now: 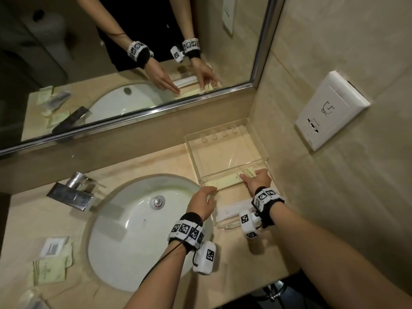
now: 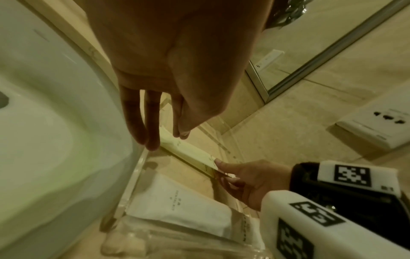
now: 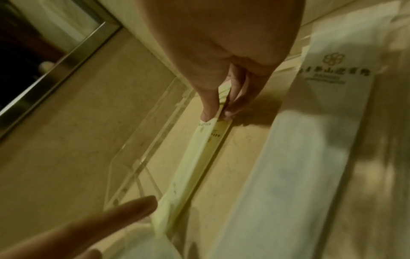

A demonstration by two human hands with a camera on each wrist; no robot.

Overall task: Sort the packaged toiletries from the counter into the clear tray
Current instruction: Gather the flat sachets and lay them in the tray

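clear tray sits at the bench's back right corner, against the side wall, right of the sink. inside: a long pale yellow packet near the middle, and a white packet flat in the front part, logo end toward the right wall. something clear and crinkly at the tray's front edge, possibly a film-wrapped item; too blurred to say.

yellow packet: long axis runs left-right across the tray, parallel to the bench's front edge, standing on its long edge rather than flat. right hand pinches its right end between thumb and fingers. left hand is at the left end by the tray's left wall, fingers straight and close together, tips at the packet end; not curled round it.

outside the tray: green sachets and a white sachet on the bench's front left area, left of the sink.
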